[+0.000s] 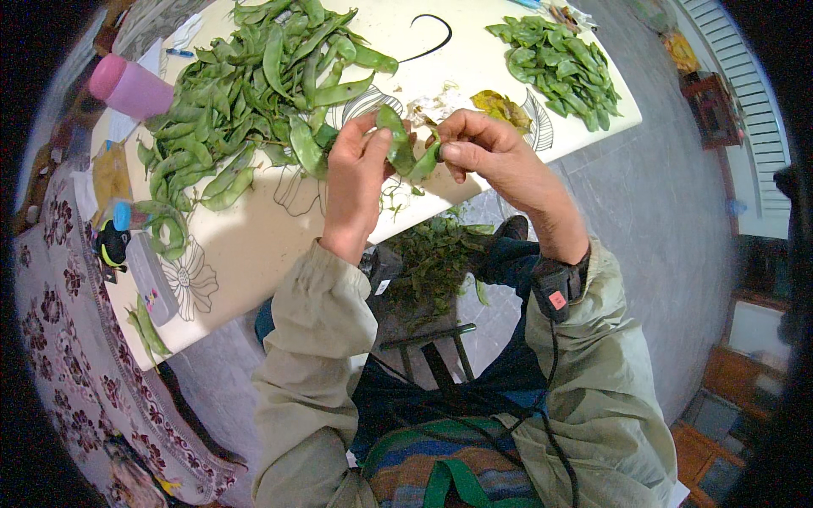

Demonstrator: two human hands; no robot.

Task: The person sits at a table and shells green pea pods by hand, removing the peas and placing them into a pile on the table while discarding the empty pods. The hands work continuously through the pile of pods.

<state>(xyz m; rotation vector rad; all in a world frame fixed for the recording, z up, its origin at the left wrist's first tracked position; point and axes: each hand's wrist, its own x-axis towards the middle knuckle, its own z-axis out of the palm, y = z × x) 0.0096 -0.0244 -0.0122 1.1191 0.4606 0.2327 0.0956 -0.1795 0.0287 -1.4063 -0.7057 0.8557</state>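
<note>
Both my hands hold one flat green bean pod above the table's near edge. My left hand grips the pod's upper left part between thumb and fingers. With thumb and fingertips, my right hand pinches the pod's bent right end. Left of my hands lies a large heap of flat bean pods, some touching the area by my left fingers. A smaller pile of green pods lies at the table's far right. Yellowed leaves and a crumpled white scrap lie just beyond my right hand.
The white table carries a pink bottle, a clear plastic case, a blue-capped container and a black curved strip. Below its edge, between my legs, sits a mass of green trimmings. Black cables run from my wrist devices.
</note>
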